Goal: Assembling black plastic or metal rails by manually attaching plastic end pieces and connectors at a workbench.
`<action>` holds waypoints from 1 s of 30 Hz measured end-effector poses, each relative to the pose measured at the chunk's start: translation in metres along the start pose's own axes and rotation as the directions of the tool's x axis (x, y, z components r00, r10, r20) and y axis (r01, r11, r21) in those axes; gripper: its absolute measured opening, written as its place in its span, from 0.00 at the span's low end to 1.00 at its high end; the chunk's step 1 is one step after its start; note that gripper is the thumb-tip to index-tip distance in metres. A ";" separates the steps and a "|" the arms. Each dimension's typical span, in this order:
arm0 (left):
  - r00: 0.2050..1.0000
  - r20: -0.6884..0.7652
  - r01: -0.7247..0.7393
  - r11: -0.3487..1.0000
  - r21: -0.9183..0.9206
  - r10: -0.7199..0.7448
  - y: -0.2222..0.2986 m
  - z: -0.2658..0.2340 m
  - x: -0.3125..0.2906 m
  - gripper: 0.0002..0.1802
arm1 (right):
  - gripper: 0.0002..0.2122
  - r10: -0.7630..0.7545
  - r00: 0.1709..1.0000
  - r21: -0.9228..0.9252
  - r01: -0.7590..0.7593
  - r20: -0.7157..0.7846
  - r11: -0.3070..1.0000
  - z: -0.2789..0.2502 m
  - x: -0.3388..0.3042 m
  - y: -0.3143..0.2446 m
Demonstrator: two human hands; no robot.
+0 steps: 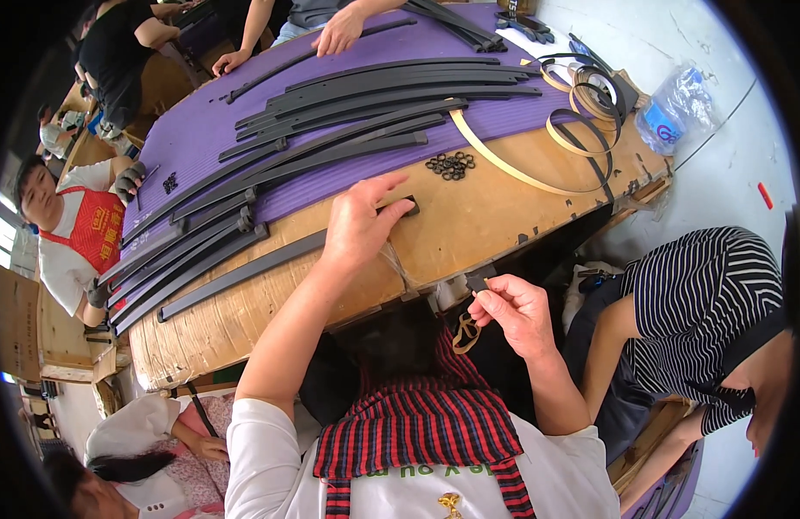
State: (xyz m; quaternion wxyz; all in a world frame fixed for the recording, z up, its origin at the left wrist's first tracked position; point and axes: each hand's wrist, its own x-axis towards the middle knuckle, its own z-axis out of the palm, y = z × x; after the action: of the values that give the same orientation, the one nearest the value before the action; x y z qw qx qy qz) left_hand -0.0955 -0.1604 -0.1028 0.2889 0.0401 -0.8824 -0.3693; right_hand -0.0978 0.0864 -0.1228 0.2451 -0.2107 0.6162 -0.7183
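Observation:
My left hand (pixel 358 223) is over the right end of a long flat black strip (pixel 244 278) at the table's near edge. Its thumb and fingers are apart. Part of the strip is hidden under the hand, and its black end (pixel 400 208) shows past the thumb. My right hand (pixel 519 313) is off the table's front edge, pinching a small black piece (pixel 478 283) between thumb and fingers. A curled tan ribbon (pixel 465 335) hangs beside those fingers. Small black rings (pixel 450 165) lie in a pile beyond my left hand.
Many long black strips (pixel 356 108) lie across the purple mat (pixel 192 130). Looped black-and-tan tape (pixel 581 130) sits at the right, near a clear plastic bottle (pixel 664 121). Co-workers sit or stand around the table; one person's hand (pixel 337 33) is above a far strip.

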 end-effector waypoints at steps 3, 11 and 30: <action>0.996 -0.027 0.081 0.996 -0.026 -0.081 0.018 -0.015 -0.004 0.14 | 0.07 -0.004 1.000 0.002 0.004 -0.006 1.000 0.002 0.000 -0.005; 0.952 0.294 0.193 0.919 -0.345 -0.090 0.056 -0.029 -0.051 0.13 | 0.07 -0.027 0.999 -0.078 0.025 -0.020 0.997 0.028 0.006 -0.013; 0.927 0.303 0.335 0.846 -0.415 -0.219 0.042 -0.027 -0.040 0.13 | 0.07 0.038 0.999 -0.097 -0.041 -0.030 0.994 0.054 0.023 -0.022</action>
State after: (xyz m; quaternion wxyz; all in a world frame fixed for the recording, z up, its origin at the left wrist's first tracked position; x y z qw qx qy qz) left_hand -0.0418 -0.1355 -0.0782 0.1223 0.0526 -0.7830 -0.6075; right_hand -0.0847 0.0327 -0.0928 0.2400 -0.2001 0.6579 -0.6852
